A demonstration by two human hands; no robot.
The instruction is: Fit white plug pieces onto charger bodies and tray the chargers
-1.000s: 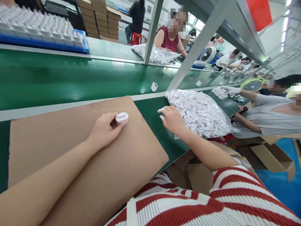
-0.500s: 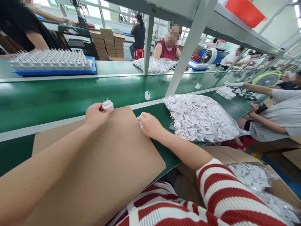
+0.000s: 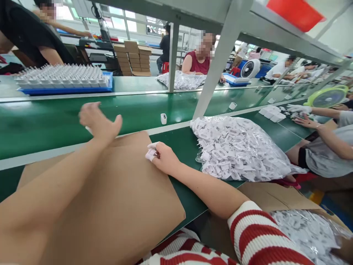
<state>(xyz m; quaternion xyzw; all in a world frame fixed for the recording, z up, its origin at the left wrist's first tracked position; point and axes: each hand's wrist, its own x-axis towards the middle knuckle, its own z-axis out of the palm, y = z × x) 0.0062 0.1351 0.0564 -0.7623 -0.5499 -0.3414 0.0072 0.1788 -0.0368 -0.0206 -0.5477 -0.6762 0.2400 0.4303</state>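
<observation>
White part pinched in the right hand by the cardboard's edge, left hand spread above the belt, cases already on it, many pieces left bagged, finished count unclear.

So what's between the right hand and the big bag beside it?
In the head view, only a strip of green table lies between the right hand and the bag.

It appears to be a factory assembly floor: a long green surface runs beneath a grey frame, bearing a bag of white parts and a loaded blue tray, with stacked cartons beyond and people along it.
</observation>
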